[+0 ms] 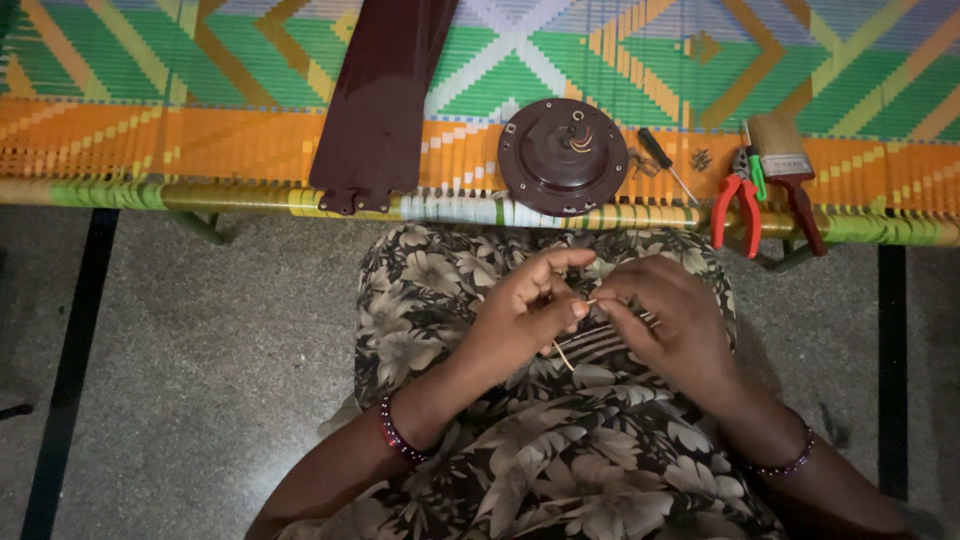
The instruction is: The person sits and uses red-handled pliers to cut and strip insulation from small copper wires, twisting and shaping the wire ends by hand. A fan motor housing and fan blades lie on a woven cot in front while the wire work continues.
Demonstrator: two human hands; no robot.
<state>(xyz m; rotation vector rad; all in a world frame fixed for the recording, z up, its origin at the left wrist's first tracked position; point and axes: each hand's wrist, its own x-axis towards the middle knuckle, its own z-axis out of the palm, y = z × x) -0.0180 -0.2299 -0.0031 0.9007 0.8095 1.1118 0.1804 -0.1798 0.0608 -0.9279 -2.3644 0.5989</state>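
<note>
On the woven cot (200, 150), blades (380, 110) lie left of motor (562, 156), pliers (737, 200) right.

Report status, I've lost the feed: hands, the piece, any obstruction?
Left hand and right hand pinching thin wire strands over lap. Motor housing, pliers on cot. Nothing obstructing.

I see through one head-worn camera, looking steeply down from close above my lap (560, 450). It faces forward to the woven cot's (200, 140) near edge, floor (200, 350) on both sides. No second view shares anything.
</note>
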